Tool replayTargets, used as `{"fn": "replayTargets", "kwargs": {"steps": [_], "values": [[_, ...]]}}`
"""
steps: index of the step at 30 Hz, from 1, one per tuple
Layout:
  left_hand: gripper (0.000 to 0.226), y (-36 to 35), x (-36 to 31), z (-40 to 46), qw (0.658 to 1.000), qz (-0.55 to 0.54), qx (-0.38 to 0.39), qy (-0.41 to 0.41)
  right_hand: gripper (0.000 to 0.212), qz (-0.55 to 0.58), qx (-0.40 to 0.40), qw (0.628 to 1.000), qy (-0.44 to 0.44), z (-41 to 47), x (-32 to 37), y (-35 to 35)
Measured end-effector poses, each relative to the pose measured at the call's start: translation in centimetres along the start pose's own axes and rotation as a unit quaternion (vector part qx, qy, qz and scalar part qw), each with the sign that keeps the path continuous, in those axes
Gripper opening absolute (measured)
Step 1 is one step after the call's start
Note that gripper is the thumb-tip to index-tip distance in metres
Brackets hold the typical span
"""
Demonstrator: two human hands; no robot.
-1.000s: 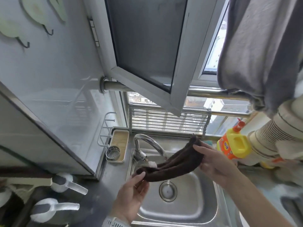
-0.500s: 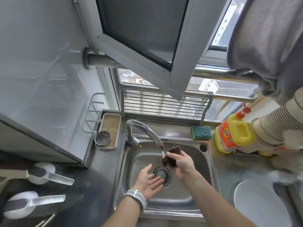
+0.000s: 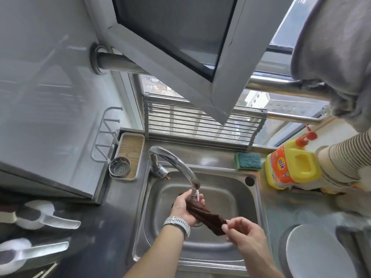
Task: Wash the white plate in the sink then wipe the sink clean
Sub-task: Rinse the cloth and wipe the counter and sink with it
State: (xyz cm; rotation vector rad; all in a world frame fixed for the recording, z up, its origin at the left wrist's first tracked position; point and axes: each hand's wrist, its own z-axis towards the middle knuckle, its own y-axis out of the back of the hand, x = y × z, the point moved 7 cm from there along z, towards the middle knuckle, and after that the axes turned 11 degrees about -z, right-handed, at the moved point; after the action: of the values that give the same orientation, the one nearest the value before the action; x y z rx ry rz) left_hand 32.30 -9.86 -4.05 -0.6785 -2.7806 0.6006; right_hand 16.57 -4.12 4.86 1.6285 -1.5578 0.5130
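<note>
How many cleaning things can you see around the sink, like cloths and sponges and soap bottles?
Brown cloth, held in both hands under the tap: 1
Green sponge, behind the sink: 1
Yellow and orange soap bottle, right of the sponge: 1
Total: 3

Above the sink (image 3: 236, 255) basin, the faucet (image 3: 174, 163) arches in from the back left, its spout over the middle, water running. Both hands and a stretched brown cloth (image 3: 206, 216) fill the centre beneath it. The basin's right side and front stay open. Behind the sink, the open window sash (image 3: 166, 57) hangs low; sponge (image 3: 249, 161) and detergent bottle (image 3: 293, 167) crowd the back-right rim.
</note>
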Motion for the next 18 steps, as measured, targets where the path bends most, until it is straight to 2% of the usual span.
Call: {"fn": "replayTargets", "kwargs": {"steps": [3, 7, 11, 15, 18], "values": [[0.022, 0.2, 0.2, 0.9, 1.000, -0.026, -0.010, -0.009, 0.020, 0.023, -0.017, 0.999, -0.024, 0.2, -0.9, 1.5], [0.031, -0.5, -1.0, 1.4, 0.998, -0.049, -0.010, -0.028, 0.017, 0.091, -0.051, 0.993, -0.047, 1.4, -0.9, 3.9], [0.018, -0.2, -2.8, 2.2, 0.993, -0.066, -0.013, -0.096, 0.020, 0.108, -0.084, 0.987, -0.079, 2.9, -1.4, 4.1], [0.017, 0.3, -4.3, 3.0, 0.984, 0.018, 0.016, -0.177, 0.020, 0.077, -0.104, 0.989, -0.071, 4.3, -0.6, 2.5], [0.019, 0.7, -3.6, 2.3, 0.972, 0.132, 0.051, -0.187, 0.018, 0.024, -0.082, 0.995, -0.046, 5.0, 0.8, 0.3]]}}
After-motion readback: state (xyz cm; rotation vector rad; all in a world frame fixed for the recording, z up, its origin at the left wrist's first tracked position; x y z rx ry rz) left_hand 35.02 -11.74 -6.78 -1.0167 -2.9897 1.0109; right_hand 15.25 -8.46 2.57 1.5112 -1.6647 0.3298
